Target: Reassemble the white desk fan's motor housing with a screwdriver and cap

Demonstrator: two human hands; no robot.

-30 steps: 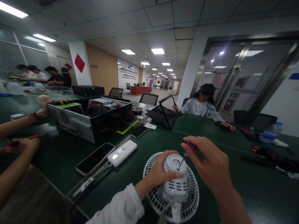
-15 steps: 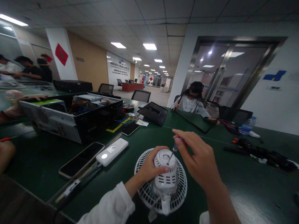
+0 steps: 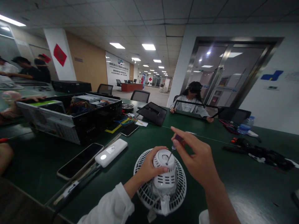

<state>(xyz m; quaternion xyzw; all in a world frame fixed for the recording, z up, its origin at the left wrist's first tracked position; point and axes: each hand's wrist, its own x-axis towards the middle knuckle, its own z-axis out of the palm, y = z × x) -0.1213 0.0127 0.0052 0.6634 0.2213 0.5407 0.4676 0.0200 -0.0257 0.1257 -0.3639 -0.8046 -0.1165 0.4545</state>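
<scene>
Left hand (image 3: 149,168) is clenched around a white fan motor housing (image 3: 164,180), which sits on a round fan guard (image 3: 149,196) on the green desk (image 3: 233,186). Right hand (image 3: 198,155) has its fingers (image 3: 184,137) pinching a small screwdriver (image 3: 172,151), handle mostly hidden, tip at the housing's top. A white power bank (image 3: 111,152) lies further left.

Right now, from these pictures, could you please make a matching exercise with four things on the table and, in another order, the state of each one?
Things:
1. small screwdriver
2. white fan housing
3. white power bank
4. open computer case

States:
A. lying open with coloured wires showing
B. held in the right hand
C. lying on the green table beside a smartphone
D. held under the left hand, above the round fan guard

Right pairs: 1-B, 2-D, 3-C, 4-A
</scene>
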